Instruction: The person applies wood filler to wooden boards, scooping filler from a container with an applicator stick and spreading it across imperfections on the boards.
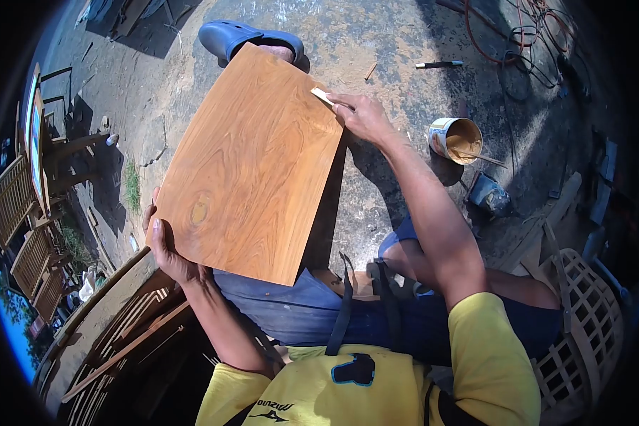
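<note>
A wooden board with strong brown grain lies tilted across my lap, its far end near a blue clog. A dark oval knot or patch shows near its lower left corner. My left hand grips that corner, thumb on top and fingers around the edge. At the upper right edge, my right hand pinches a small, pale, flat piece against the board's face. Whether this piece is a scraper or folded sandpaper, I cannot tell.
To the right stands a tub of tan paste with a stick in it. Near it lie a dark container and a black pen-like item. Tangled cables lie at upper right; slatted wooden furniture stands left.
</note>
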The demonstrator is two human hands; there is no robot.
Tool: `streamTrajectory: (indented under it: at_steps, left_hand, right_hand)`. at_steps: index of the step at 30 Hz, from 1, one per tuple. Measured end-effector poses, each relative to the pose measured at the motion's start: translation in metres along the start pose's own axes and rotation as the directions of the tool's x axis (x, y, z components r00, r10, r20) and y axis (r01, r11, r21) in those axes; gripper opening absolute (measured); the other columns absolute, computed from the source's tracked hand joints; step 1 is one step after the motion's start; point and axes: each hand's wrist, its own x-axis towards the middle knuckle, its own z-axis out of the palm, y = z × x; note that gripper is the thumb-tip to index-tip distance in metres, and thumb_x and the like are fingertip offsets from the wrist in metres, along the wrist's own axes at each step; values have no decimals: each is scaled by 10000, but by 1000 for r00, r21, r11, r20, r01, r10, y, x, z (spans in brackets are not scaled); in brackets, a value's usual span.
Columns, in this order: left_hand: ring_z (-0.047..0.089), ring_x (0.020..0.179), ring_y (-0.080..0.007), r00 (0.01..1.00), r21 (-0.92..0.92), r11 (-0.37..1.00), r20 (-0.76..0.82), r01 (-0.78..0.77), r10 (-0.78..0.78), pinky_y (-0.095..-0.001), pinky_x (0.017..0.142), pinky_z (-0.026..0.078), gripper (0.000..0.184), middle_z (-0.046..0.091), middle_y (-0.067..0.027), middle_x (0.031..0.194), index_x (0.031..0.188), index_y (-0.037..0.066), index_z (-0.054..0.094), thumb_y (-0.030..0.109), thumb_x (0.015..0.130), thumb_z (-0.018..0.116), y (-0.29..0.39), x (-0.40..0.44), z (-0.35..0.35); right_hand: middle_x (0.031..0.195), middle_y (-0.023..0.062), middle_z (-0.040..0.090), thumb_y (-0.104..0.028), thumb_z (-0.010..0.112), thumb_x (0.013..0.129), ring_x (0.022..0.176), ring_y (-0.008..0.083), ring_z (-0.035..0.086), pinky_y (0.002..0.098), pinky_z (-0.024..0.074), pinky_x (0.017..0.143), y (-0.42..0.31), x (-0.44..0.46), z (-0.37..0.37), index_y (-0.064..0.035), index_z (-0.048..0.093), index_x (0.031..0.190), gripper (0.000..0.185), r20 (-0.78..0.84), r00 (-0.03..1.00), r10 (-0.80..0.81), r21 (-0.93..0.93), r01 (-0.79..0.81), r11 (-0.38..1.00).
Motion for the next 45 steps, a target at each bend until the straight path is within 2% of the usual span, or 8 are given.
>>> streamTrajectory:
  at_steps: [18,24,26,28,29,30,36,45]
  left_hand:
    - [499,1394,-377,999,42,999,31,-20,19,-540,1153,448,456,479,-231,1535,1395,10,473,213,998,574,2,-2,8]
    - [512,1386,-349,1000,18,1000,27,-15,14,-498,1169,430,434,507,-227,1514,1388,3,485,200,1011,566,2,-2,5]
    - [514,1383,-350,1000,7,1000,18,-14,14,-498,1166,434,427,510,-230,1510,1383,6,488,196,1010,568,2,-1,2]
    - [544,1350,-361,998,0,999,39,-40,40,-513,1135,471,422,534,-248,1469,1355,-20,493,195,1000,566,1,1,4]
    - [544,1350,-361,999,-1,999,24,-47,47,-513,1135,471,422,534,-248,1469,1355,-20,493,195,1000,566,0,1,2]
    - [550,1344,-354,997,-12,998,47,-57,58,-509,1132,475,402,543,-241,1462,1339,-19,509,203,1007,554,0,2,1]
    - [581,1305,-313,996,-141,990,81,-29,40,-474,1111,491,370,590,-196,1422,1274,-2,587,273,1044,499,0,3,-5]
    - [595,1274,-315,994,-175,983,87,-53,69,-464,1100,493,462,609,-194,1383,1278,-20,589,368,1087,425,-5,7,-8]
  right_hand:
    - [1226,178,731,-316,606,943,1181,378,672,459,512,1059,0,17,-25,-263,739,1288,374,103,994,46,-50,-41,998]
    - [1221,188,729,-321,590,951,1183,397,668,469,508,1062,4,15,-33,-250,733,1296,380,149,985,90,-225,-55,973]
    - [1078,191,765,-303,584,987,987,337,742,430,577,917,-7,-4,-36,-190,713,1328,381,137,989,-47,-280,84,956]
    - [895,133,741,-272,562,1035,732,204,712,334,575,689,-61,-38,-63,-116,693,1348,373,369,914,171,196,-256,947]
    - [792,64,675,-250,538,1070,594,99,601,251,492,557,-82,-58,-65,-34,665,1357,381,391,913,113,396,-278,875]
    - [805,75,694,-247,544,1071,581,111,603,262,494,545,-101,-74,-65,1,658,1345,386,399,911,100,476,-299,827]
    - [775,84,693,-227,529,1080,542,86,563,237,485,538,-175,-147,-24,-4,636,1366,378,611,792,22,541,-437,718]
    - [764,80,692,-235,494,1106,550,78,561,235,475,531,-206,-209,38,-21,592,1422,395,595,804,6,583,-436,686]
